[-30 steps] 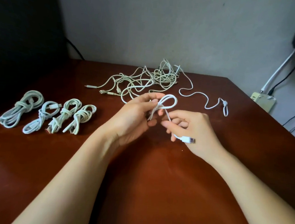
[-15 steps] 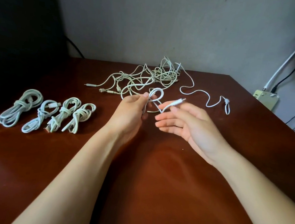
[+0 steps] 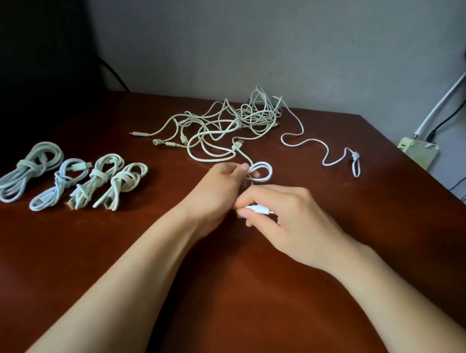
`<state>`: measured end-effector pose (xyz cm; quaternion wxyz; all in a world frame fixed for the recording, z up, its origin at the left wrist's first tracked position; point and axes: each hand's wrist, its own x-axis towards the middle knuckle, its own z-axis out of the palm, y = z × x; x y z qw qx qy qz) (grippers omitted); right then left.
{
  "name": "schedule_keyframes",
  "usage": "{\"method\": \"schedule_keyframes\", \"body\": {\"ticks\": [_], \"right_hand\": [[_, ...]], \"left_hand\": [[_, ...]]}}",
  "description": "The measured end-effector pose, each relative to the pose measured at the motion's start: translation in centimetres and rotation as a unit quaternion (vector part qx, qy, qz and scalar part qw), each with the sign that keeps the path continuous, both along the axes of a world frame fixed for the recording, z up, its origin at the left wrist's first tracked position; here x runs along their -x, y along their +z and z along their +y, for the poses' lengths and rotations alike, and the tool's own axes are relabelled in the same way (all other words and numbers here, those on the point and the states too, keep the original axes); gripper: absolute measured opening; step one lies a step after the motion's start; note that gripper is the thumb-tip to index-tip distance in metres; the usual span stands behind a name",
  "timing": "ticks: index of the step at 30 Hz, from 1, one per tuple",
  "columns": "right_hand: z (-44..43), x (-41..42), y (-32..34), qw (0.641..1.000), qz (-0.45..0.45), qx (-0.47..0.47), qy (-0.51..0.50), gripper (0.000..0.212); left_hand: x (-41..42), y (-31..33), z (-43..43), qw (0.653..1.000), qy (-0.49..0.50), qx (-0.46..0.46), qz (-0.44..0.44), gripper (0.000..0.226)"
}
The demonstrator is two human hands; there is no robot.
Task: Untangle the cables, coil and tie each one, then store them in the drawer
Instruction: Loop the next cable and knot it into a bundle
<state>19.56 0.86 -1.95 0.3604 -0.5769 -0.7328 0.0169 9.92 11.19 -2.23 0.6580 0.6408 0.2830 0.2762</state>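
1. While the left hand (image 3: 219, 192) pinches a small loop of the white cable (image 3: 270, 173) between thumb and fingertips, the right hand (image 3: 286, 222) is curled and pinches that cable's plug (image 3: 260, 209), metal tip pointing right.
2. Both hands sit mid-worktop (image 3: 162, 282), close together. The loop sticks out past the left fingertips, towards the wall.
3. Tangled pile (image 3: 230, 123) of off-white cables lies behind the hands, near the back edge. The loop is just beside its nearest strand; cannot tell whether the held cable runs into the pile.
4. Loose cable (image 3: 354, 155) snakes right from the pile's right side and ends in a small knotted loop. It lies flat, apart from both hands.
5. Four coiled cables (image 3: 97, 179), each tied, lie side by side in a row at left, well apart from the hands.
6. Power strip (image 3: 417, 152) sits beyond the worktop's right edge by the wall, with one white and one black lead running up from it.
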Motion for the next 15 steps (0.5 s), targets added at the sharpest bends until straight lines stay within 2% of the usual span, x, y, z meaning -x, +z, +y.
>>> {"method": "schedule_keyframes", "body": {"ticks": [3,7,11,12,15], "right_hand": [[0.2,-0.3,0.1,0.998,0.011,-0.055,0.002,0.010],[0.2,-0.9,0.7,0.994,0.042,-0.099,-0.028,0.017],[0.4,-1.8,1.0,0.988,0.068,-0.108,-0.083,0.018],[0.5,-2.1,1.1,0.986,0.086,-0.106,-0.098,0.018],[0.9,-3.2,1.0,0.973,0.133,-0.109,-0.154,0.014]], "left_hand": [[0.1,-0.2,0.3,1.000,-0.023,-0.006,-0.008,0.028],[0.1,-0.8,0.7,0.988,-0.051,-0.130,0.063,0.021],[-0.7,-0.9,-0.1,0.960,-0.083,-0.239,0.118,0.041],[-0.8,-0.8,-0.3,0.956,-0.097,-0.249,0.121,0.045],[-0.8,-0.6,-0.7,0.965,-0.133,-0.204,0.097,0.031]]}}
